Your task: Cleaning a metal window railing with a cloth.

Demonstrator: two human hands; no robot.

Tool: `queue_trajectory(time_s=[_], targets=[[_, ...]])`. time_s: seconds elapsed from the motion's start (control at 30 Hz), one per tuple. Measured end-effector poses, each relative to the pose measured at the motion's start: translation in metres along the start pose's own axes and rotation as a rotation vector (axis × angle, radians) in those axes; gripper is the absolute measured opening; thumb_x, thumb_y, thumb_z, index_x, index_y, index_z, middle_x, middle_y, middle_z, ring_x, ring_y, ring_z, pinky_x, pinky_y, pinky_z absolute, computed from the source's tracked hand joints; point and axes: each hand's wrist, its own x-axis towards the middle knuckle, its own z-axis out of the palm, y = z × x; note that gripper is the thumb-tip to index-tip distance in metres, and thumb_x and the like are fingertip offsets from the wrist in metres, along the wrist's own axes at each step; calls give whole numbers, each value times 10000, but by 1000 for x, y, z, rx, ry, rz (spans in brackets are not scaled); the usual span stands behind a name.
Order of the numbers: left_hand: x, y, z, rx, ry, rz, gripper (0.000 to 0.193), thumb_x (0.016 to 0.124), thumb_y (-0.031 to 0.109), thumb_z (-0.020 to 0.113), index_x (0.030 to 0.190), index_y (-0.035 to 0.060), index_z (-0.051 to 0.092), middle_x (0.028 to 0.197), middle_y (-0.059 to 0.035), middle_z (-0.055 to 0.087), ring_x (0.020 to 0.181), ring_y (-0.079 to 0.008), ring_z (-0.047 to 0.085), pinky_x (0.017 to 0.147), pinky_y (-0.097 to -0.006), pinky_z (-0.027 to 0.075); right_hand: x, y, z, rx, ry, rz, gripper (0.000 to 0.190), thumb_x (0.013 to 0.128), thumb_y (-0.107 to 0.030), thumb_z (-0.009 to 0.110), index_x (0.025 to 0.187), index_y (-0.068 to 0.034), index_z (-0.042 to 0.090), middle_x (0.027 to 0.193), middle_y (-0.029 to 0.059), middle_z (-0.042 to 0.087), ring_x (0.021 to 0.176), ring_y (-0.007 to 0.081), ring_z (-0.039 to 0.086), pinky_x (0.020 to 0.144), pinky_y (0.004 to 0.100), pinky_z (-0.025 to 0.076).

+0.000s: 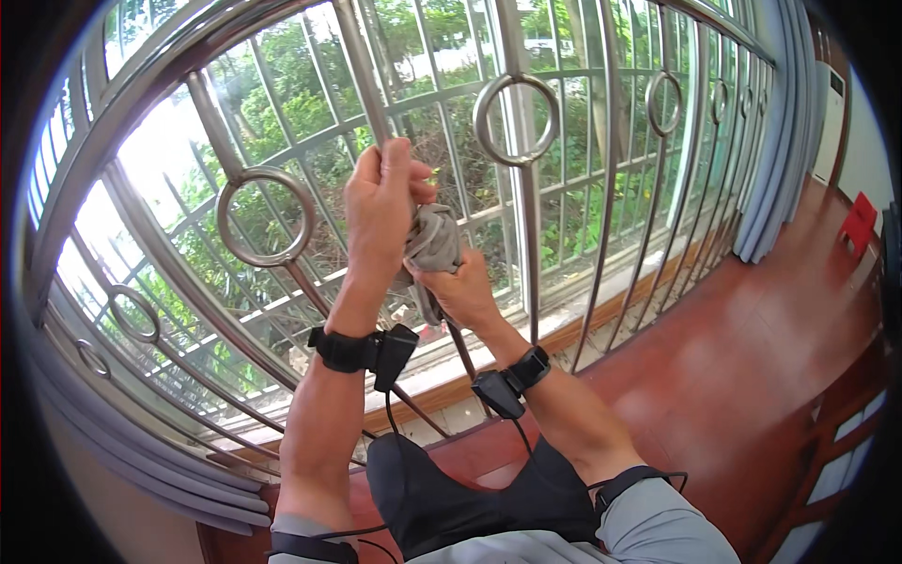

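A metal railing of shiny upright bars stands before me. My left hand is wrapped around one upright bar, with its fingers curled behind the metal. Just below it, my right hand grips a crumpled grey-brown cloth that is bunched around the same bar. A loose end of the cloth hangs down along the bar. Metal rings are set into the neighbouring bars, one ring to the left and another ring to the right.
Behind the railing are window panes and an outer grille, with greenery outside. Grey-blue curtains hang at the right and lower left. A red object stands on the reddish floor. Cabled black devices are strapped to both wrists.
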Motion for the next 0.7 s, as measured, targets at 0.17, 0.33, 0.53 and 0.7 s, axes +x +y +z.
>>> queue_trajectory(time_s=[0.17,0.33,0.53,0.7], targets=[[5,-17,7,-198,67,-35,413,1033,412,484,967,18,590,687,13,492,564,-69,476,507,-227,417,-43,21,-28,-62,66,69,237,829,-64,726,1055,-20,671,925,-5,667,826,83,601,727,244,486],[2,-15,5,-164,100,-52,369,1023,419,504,932,65,559,706,28,477,558,-50,443,501,-206,392,-93,3,-86,93,256,449,208,847,-17,686,1054,-2,669,918,46,688,788,122,652,679,266,549],[1,-14,15,-147,153,-59,359,1027,406,503,928,65,555,708,39,456,563,-45,418,504,-199,371,-20,-71,-114,-515,332,-27,327,850,-102,740,1148,-8,644,1049,67,698,945,144,659,802,286,527],[-1,-10,20,-127,144,-42,363,1026,402,507,958,49,561,724,29,466,589,-54,425,528,-206,377,42,-56,-100,-529,289,-214,374,852,-146,754,1176,-30,609,1030,52,684,922,155,641,772,277,515]])
